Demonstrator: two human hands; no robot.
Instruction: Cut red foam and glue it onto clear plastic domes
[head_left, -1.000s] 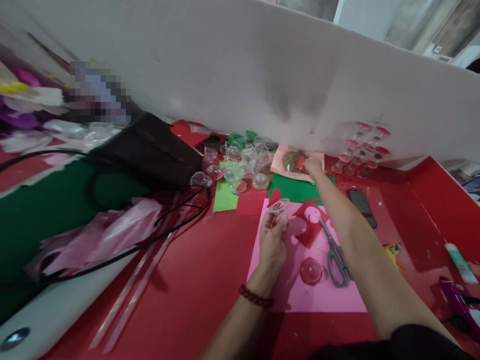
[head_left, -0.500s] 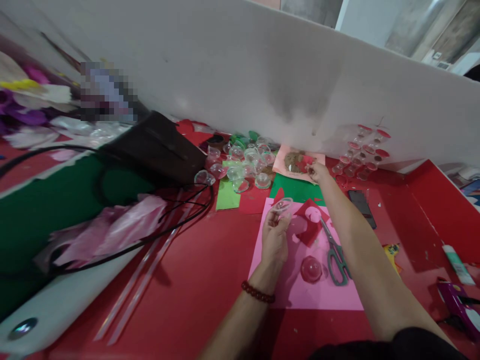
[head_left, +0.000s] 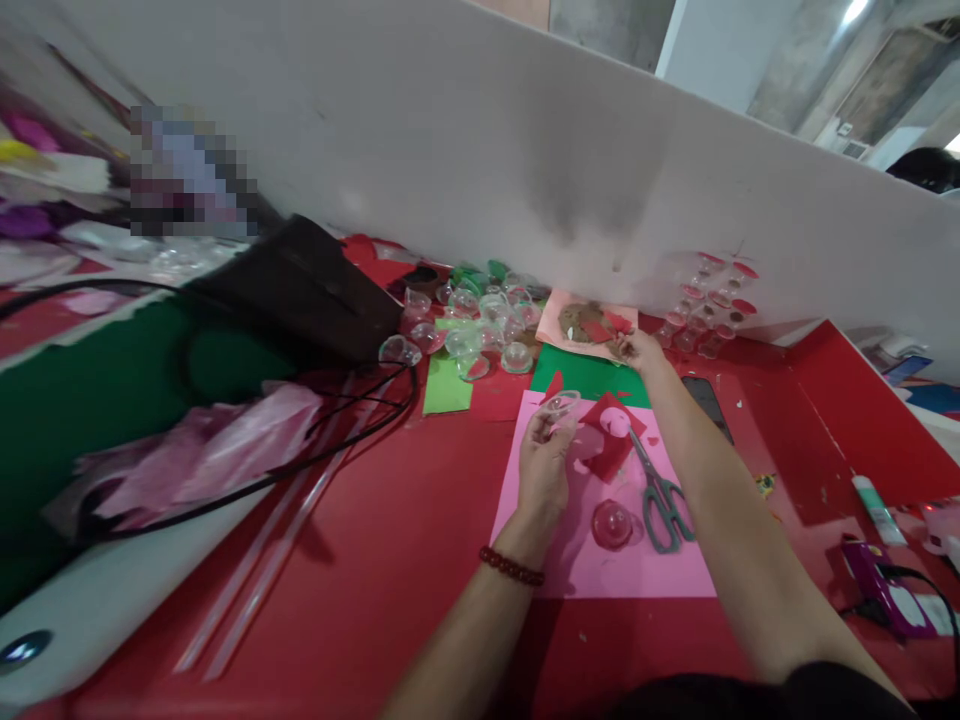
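My left hand (head_left: 545, 470), a beaded bracelet at its wrist, is closed on a small clear plastic cup (head_left: 562, 403) above the pink sheet (head_left: 570, 580). My right hand (head_left: 640, 352) reaches to the right edge of a crumbly brown mass (head_left: 576, 322) on peach paper (head_left: 550, 330). Its fingers are pinched together; what they hold, if anything, is too small to make out. Red scraps (head_left: 619, 322) lie on the brown mass. Below, on the pink sheet, rest grey-handled scissors (head_left: 660, 510), a cut red paper piece (head_left: 611, 462) and a clear dome with a red base (head_left: 612, 525).
Several clear plastic cups (head_left: 491, 325) cluster at the back wall, beside a dark bin (head_left: 322, 290). Stacked cups with red rims (head_left: 709, 305) stand at right. A phone (head_left: 709, 405), a glue bottle (head_left: 879, 510) and a purple device (head_left: 885, 590) lie right. Black cable (head_left: 375, 425) crosses the left.
The view has shifted slightly to the right. My right hand has moved a little down, from the red scraps to the edge of the brown mass. My left hand still holds the cup.
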